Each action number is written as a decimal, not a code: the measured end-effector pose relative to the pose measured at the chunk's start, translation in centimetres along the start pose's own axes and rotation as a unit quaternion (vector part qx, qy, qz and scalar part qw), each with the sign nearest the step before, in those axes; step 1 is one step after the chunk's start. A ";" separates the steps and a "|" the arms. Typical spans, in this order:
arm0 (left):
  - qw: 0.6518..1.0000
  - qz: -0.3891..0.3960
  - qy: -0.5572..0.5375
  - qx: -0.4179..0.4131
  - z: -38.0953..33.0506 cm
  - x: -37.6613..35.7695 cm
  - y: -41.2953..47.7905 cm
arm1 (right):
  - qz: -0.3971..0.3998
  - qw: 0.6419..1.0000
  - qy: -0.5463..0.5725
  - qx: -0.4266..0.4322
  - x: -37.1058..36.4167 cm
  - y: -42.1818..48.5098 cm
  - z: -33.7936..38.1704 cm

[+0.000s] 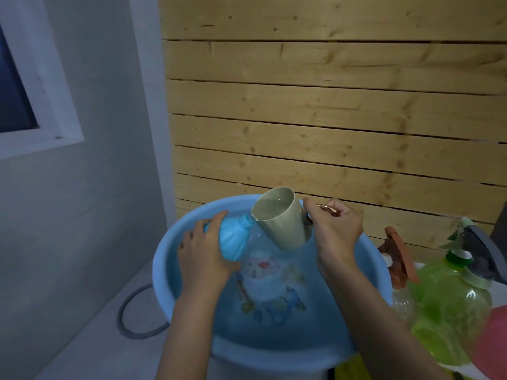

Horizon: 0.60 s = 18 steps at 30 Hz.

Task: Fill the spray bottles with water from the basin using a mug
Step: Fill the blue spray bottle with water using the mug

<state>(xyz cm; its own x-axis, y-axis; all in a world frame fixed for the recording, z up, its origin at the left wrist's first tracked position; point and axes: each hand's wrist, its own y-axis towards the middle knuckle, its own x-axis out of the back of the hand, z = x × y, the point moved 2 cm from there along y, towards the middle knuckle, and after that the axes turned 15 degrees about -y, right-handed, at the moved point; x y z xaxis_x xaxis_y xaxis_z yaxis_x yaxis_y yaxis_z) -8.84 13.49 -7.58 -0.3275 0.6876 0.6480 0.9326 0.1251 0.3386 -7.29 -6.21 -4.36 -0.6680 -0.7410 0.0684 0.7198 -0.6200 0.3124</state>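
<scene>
Blue spray bottle (233,239), cap off, is held tilted over the water in the blue basin (162,259), with its neck pointed up and to the right. It is gripped round the body by the left hand (203,256), fingers wrapped. Beige mug (279,223), water seen inside, is tipped with its lip right at the bottle's open neck. The mug handle, mostly hidden, is grasped by the right hand (334,231), fingers curled. Right of the basin, a clear bottle with orange trigger (399,270) and a green bottle (450,297) are stood close together. A grey hose (123,314) is seen on the floor at left, and a wooden slat wall (329,105) behind.
</scene>
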 end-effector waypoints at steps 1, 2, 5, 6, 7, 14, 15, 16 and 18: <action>1.000 0.001 0.010 0.003 0.1 0.0 0.0 | -0.002 1.000 -0.004 0.008 0.0 0.0 0.0; 1.000 0.001 0.020 0.007 0.1 0.0 0.0 | -0.003 1.000 -0.007 0.015 0.0 0.0 -0.1; 0.999 0.004 0.034 0.010 0.2 0.0 -0.1 | -0.012 0.999 -0.018 0.042 -0.2 0.2 -0.1; 0.999 0.004 0.034 0.010 0.2 -0.1 -0.1 | -0.014 0.998 -0.024 0.052 -0.2 0.2 -0.2; 0.999 0.004 0.033 0.010 0.2 -0.1 -0.2 | -0.017 0.998 -0.029 0.062 -0.3 0.3 -0.2; 0.999 0.013 0.029 0.010 0.1 -0.1 -0.2 | -0.030 0.993 -0.047 0.102 -0.3 0.3 -0.2; 0.999 0.016 0.030 0.011 0.1 -0.1 -0.2 | -0.031 0.993 -0.050 0.106 -0.2 0.2 -0.1; 0.999 0.018 0.031 0.012 0.1 -0.1 -0.2 | -0.034 0.992 -0.052 0.110 -0.2 0.2 -0.1; 0.999 0.016 0.033 0.011 0.1 -0.1 -0.2 | -0.037 0.990 -0.060 0.121 -0.2 0.2 0.0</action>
<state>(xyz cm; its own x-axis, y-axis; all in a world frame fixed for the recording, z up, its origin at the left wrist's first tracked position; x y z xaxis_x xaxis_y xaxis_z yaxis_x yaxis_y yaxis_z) -9.02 13.45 -7.79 -0.3054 0.6423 0.7030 0.9458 0.1191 0.3020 -7.05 -6.16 -4.31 -0.7456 -0.6508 0.1432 0.6108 -0.5816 0.5373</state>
